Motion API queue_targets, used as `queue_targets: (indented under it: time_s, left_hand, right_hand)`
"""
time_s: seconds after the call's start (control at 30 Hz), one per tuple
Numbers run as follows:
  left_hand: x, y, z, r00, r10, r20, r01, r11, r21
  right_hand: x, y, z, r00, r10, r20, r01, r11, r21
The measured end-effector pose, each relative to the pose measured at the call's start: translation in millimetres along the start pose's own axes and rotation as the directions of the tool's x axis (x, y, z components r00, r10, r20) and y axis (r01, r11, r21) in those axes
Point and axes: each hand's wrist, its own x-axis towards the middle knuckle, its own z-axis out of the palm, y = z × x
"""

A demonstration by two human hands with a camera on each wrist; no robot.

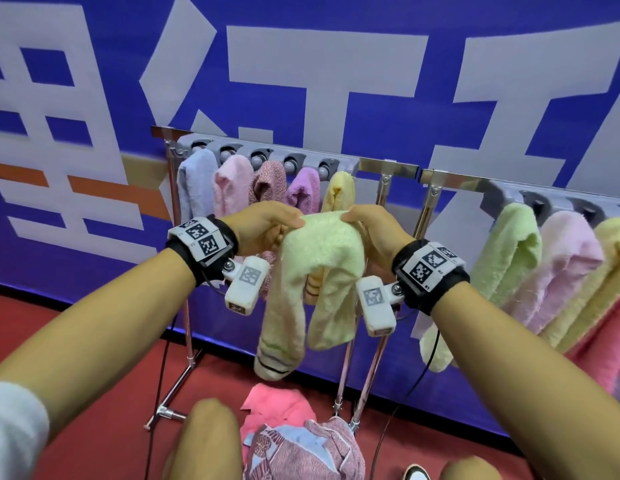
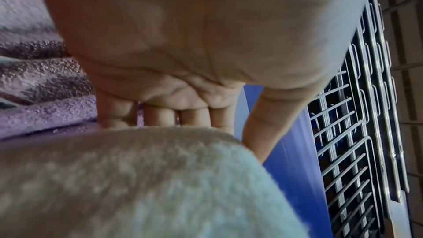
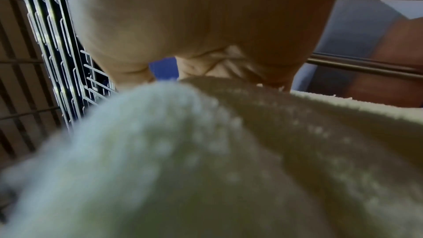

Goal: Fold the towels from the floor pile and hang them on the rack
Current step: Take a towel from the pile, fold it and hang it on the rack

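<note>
A pale green towel [image 1: 322,258] hangs folded over between my two hands in front of the left rack [image 1: 267,157]. My left hand [image 1: 267,226] pinches its top left corner, thumb on top; in the left wrist view the fingers [image 2: 160,115] reach behind the towel [image 2: 137,178]. At the top right corner my right hand [image 1: 367,226] pinches the fabric. The right wrist view is filled by the blurred towel [image 3: 206,160]. Several towels hang from the left rack's clips, the yellow one [image 1: 339,192] just behind my hands. A pile of pink and patterned towels [image 1: 301,441] lies on the red floor.
A second rack [image 1: 544,199] to the right carries green, pink and yellow towels [image 1: 509,251]. Chrome rack legs [image 1: 187,341] stand on the red floor before a blue banner wall. My knees [image 1: 208,441] are low in the head view, and cables trail on the floor.
</note>
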Motion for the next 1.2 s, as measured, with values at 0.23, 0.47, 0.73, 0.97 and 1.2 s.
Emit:
queue_targets:
  time_s: [0.23, 0.47, 0.73, 0.97, 1.2]
  left_hand:
    - [-2, 10, -10, 0.997, 0.078, -0.007, -0.078, 0.997, 0.013]
    - [-11, -1, -67, 0.989, -0.007, -0.146, 0.007, 1.0, 0.003]
    - [-20, -7, -118, 0.992, -0.049, -0.119, 0.04, 0.996, -0.074]
    - [-19, 1, -145, 0.985, -0.008, -0.174, -0.009, 0.995, -0.1]
    - [-27, 4, -187, 0.956, 0.087, -0.28, -0.111, 0.991, -0.07]
  right_hand:
    - [26, -3, 45, 0.982, 0.128, 0.137, -0.113, 0.987, -0.115]
    - [64, 0, 79, 0.98, 0.127, 0.153, -0.134, 0.99, 0.037]
    - [91, 3, 107, 0.991, 0.069, 0.112, -0.076, 0.995, 0.067]
    - [123, -7, 151, 0.981, 0.109, 0.159, -0.081, 0.982, -0.171]
    - [155, -9, 192, 0.974, 0.117, 0.195, -0.11, 0.993, -0.047]
